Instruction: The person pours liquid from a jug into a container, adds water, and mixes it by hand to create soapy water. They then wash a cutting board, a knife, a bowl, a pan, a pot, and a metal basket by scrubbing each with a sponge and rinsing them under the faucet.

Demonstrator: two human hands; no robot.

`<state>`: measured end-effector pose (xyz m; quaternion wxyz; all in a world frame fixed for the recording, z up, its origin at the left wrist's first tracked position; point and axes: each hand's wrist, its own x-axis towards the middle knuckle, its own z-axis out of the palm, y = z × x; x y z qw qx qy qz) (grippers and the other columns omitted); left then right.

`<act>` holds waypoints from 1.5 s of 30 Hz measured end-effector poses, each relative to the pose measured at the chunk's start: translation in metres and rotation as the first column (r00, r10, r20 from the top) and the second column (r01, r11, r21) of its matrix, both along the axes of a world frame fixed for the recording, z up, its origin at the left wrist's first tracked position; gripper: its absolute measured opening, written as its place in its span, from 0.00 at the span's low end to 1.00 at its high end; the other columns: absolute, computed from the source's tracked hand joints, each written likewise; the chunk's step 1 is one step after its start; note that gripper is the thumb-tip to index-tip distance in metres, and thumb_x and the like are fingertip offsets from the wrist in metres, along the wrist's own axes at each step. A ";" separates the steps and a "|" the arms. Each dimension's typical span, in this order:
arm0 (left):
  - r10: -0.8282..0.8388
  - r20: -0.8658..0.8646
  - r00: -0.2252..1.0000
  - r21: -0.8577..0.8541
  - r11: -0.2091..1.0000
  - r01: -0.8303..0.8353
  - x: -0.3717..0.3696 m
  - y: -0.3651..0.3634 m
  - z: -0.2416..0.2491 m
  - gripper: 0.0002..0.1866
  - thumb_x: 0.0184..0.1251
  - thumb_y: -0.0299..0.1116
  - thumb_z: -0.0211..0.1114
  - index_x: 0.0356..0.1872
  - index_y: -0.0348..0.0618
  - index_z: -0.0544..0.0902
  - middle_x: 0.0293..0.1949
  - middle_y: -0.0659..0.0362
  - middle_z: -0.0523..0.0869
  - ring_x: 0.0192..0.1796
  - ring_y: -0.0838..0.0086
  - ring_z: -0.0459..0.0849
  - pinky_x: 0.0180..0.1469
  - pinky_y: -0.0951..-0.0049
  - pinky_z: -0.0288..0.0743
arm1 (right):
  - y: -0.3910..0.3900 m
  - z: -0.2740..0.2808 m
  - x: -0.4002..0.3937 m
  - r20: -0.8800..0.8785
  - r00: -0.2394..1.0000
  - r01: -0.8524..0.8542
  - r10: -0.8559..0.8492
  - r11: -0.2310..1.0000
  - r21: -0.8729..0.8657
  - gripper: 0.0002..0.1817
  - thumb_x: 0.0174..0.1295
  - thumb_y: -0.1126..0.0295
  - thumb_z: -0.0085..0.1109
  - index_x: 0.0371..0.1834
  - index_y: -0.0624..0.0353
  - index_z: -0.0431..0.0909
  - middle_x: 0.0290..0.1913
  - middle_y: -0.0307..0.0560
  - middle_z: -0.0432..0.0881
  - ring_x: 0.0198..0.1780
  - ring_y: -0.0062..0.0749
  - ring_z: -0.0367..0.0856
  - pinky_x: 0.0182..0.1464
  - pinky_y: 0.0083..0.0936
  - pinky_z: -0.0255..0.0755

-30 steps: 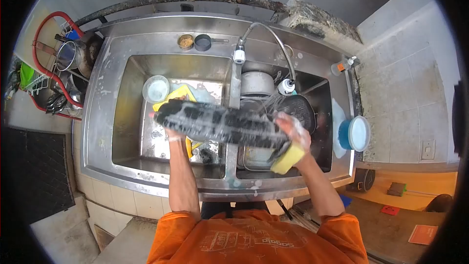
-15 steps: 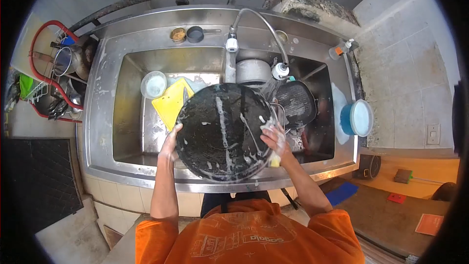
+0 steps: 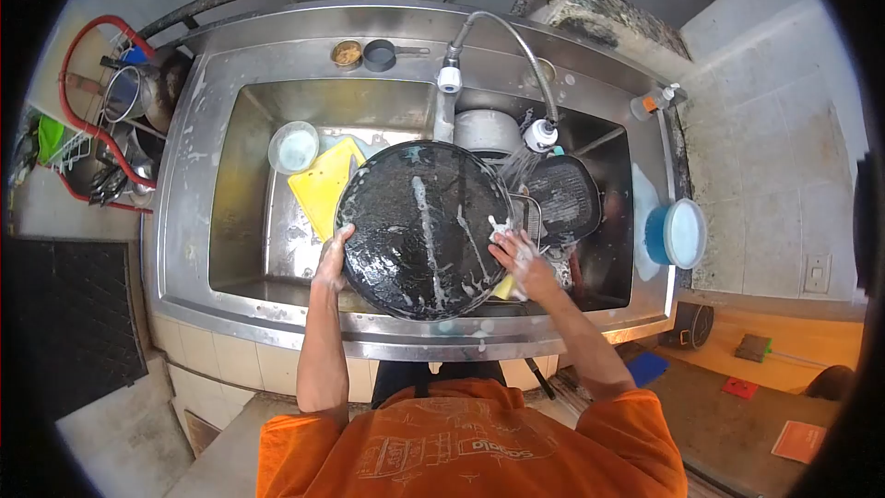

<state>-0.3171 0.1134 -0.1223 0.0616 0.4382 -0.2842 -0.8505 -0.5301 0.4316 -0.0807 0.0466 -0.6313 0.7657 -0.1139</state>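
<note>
A large round black pan (image 3: 406,221), wet and streaked with white foam, is held over the sink divider. My left hand (image 3: 335,258) grips its left edge, with the thumb on top. At its right edge, my soapy right hand (image 3: 524,266) has its fingertips over the rim beside a blob of foam. Something yellow, apparently a sponge (image 3: 504,288), shows below the right hand, partly hidden. Behind the pan to the left lies a yellow cutting board (image 3: 318,189) with a knife on it, near a tub of whitish liquid (image 3: 295,148).
Water runs from the flexible faucet (image 3: 540,136) into the right basin. There sit a grey pot (image 3: 486,132) and a ridged black pan (image 3: 567,198). A blue tub of liquid (image 3: 680,233) stands on the right ledge. A red-rimmed dish rack (image 3: 69,111) is at left.
The round pan has shifted slightly away from my body and tilted, with a bright reflection now at its lower left. Both hands have moved along with it; the whole view has shifted slightly.
</note>
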 end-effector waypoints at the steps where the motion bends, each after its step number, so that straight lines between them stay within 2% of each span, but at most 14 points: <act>1: 0.013 -0.002 1.000 0.004 1.000 -0.013 -0.002 0.002 0.012 0.28 0.59 0.44 0.62 0.57 0.36 0.72 0.48 0.51 0.82 0.46 0.63 0.83 0.52 0.61 0.77 | -0.002 0.014 -0.005 0.058 0.998 -0.029 0.023 0.995 0.100 0.30 0.50 0.77 0.54 0.61 0.52 0.66 0.64 0.48 0.68 0.65 0.50 0.66 0.68 0.47 0.58; 3: 0.024 0.198 0.980 -0.118 0.993 0.000 -0.004 0.010 0.047 0.29 0.59 0.43 0.64 0.57 0.36 0.72 0.48 0.51 0.82 0.46 0.63 0.83 0.52 0.62 0.77 | -0.004 0.022 -0.025 0.095 0.995 -0.045 0.035 0.994 0.099 0.32 0.49 0.74 0.58 0.62 0.53 0.66 0.64 0.50 0.68 0.60 0.48 0.72 0.62 0.43 0.65; 5: 0.082 0.045 0.996 -0.150 0.986 -0.075 -0.001 0.007 0.030 0.29 0.58 0.43 0.64 0.57 0.36 0.72 0.47 0.52 0.82 0.46 0.64 0.83 0.52 0.64 0.77 | -0.007 0.029 -0.032 0.995 -0.048 0.238 -0.084 0.967 0.093 0.25 0.49 0.68 0.63 0.53 0.61 0.72 0.51 0.53 0.76 0.52 0.45 0.76 0.57 0.39 0.69; 7: 0.040 0.115 0.993 -0.112 0.993 -0.027 0.001 0.010 0.052 0.29 0.58 0.43 0.65 0.57 0.35 0.72 0.47 0.53 0.82 0.47 0.65 0.83 0.52 0.66 0.77 | -0.043 -0.011 -0.032 0.294 0.900 0.232 -0.321 0.926 0.298 0.30 0.40 0.64 0.69 0.49 0.63 0.74 0.43 0.51 0.81 0.43 0.47 0.80 0.51 0.42 0.70; 10: 0.051 0.066 0.996 -0.159 0.986 -0.040 0.006 0.006 0.034 0.30 0.60 0.45 0.65 0.58 0.35 0.72 0.49 0.53 0.82 0.48 0.66 0.82 0.52 0.66 0.76 | -0.138 0.006 0.021 -0.175 0.780 0.625 -0.600 0.740 0.247 0.59 0.47 0.60 0.64 0.74 0.60 0.30 0.71 0.74 0.46 0.74 0.56 0.45 0.72 0.49 0.39; 16: 0.134 0.173 0.976 -0.136 0.984 -0.111 0.011 0.009 0.021 0.37 0.65 0.62 0.52 0.61 0.37 0.70 0.53 0.50 0.79 0.53 0.64 0.79 0.53 0.61 0.74 | -0.267 -0.074 0.076 0.135 0.985 0.118 -0.112 0.992 -0.041 0.21 0.47 0.60 0.59 0.48 0.48 0.80 0.29 0.50 0.82 0.39 0.44 0.81 0.66 0.58 0.49; 17: 0.065 0.059 0.996 -0.411 0.911 -0.035 0.025 0.011 -0.041 0.40 0.66 0.66 0.45 0.63 0.37 0.67 0.56 0.48 0.76 0.55 0.63 0.77 0.55 0.58 0.73 | -0.268 -0.039 0.104 0.030 0.994 -0.107 0.103 0.920 0.378 0.24 0.49 0.60 0.58 0.53 0.43 0.78 0.43 0.51 0.82 0.51 0.42 0.79 0.68 0.57 0.47; 20: 0.247 0.182 0.952 -0.043 0.969 -0.243 0.015 0.001 -0.003 0.38 0.69 0.60 0.46 0.63 0.33 0.66 0.58 0.47 0.75 0.57 0.62 0.76 0.58 0.59 0.71 | -0.181 -0.003 0.132 -0.031 0.962 -0.272 0.271 0.962 -0.038 0.33 0.49 0.63 0.62 0.63 0.37 0.69 0.61 0.54 0.72 0.65 0.43 0.67 0.70 0.50 0.50; 25: 0.112 0.382 0.917 -0.472 0.877 0.089 0.005 0.007 0.003 0.39 0.68 0.61 0.48 0.61 0.28 0.69 0.57 0.44 0.76 0.58 0.60 0.74 0.61 0.67 0.65 | -0.140 -0.014 0.004 -0.389 0.844 0.373 -0.369 0.925 -0.067 0.39 0.53 0.66 0.55 0.70 0.60 0.53 0.61 0.58 0.69 0.60 0.48 0.69 0.56 0.47 0.60; 27: 0.131 0.440 0.889 -0.535 0.833 0.142 -0.002 0.009 -0.010 0.38 0.68 0.60 0.49 0.60 0.28 0.70 0.57 0.44 0.76 0.58 0.60 0.74 0.61 0.68 0.64 | -0.204 -0.015 -0.018 0.123 0.821 0.538 -0.557 0.828 0.160 0.13 0.52 0.61 0.58 0.34 0.59 0.81 0.34 0.57 0.83 0.35 0.44 0.82 0.35 0.41 0.72; 30: 0.189 0.170 0.967 -0.455 0.886 -0.093 0.004 0.011 -0.027 0.38 0.68 0.59 0.49 0.61 0.29 0.69 0.56 0.48 0.77 0.58 0.62 0.74 0.61 0.68 0.64 | -0.259 -0.031 0.071 -0.120 0.987 0.084 -0.108 0.979 -0.184 0.12 0.47 0.58 0.58 0.14 0.51 0.79 0.16 0.48 0.78 0.22 0.43 0.78 0.43 0.41 0.74; 33: 0.210 0.321 0.924 -0.117 0.976 -0.181 -0.004 0.003 -0.011 0.38 0.70 0.61 0.44 0.65 0.35 0.65 0.58 0.52 0.76 0.59 0.66 0.73 0.61 0.69 0.65 | -0.194 0.007 0.135 -0.019 1.000 -0.016 0.010 0.947 -0.320 0.20 0.50 0.61 0.57 0.46 0.55 0.80 0.42 0.51 0.83 0.46 0.44 0.79 0.69 0.42 0.55; 41: 0.166 0.262 0.951 -0.618 0.786 0.033 -0.011 0.013 0.003 0.47 0.56 0.50 0.69 0.65 0.22 0.59 0.61 0.42 0.70 0.63 0.60 0.69 0.66 0.67 0.58 | -0.164 -0.014 0.008 0.068 0.686 0.718 -0.725 0.689 0.102 0.17 0.49 0.56 0.59 0.33 0.57 0.82 0.32 0.52 0.83 0.40 0.47 0.80 0.57 0.43 0.64; 45: 0.125 0.228 0.966 -0.497 0.868 0.005 -0.018 0.019 0.034 0.39 0.57 0.48 0.69 0.61 0.26 0.66 0.55 0.47 0.76 0.57 0.64 0.73 0.60 0.67 0.64 | -0.238 -0.019 -0.020 -0.220 0.953 0.116 -0.210 0.920 -0.375 0.14 0.53 0.63 0.56 0.40 0.58 0.80 0.38 0.54 0.83 0.39 0.47 0.81 0.46 0.41 0.72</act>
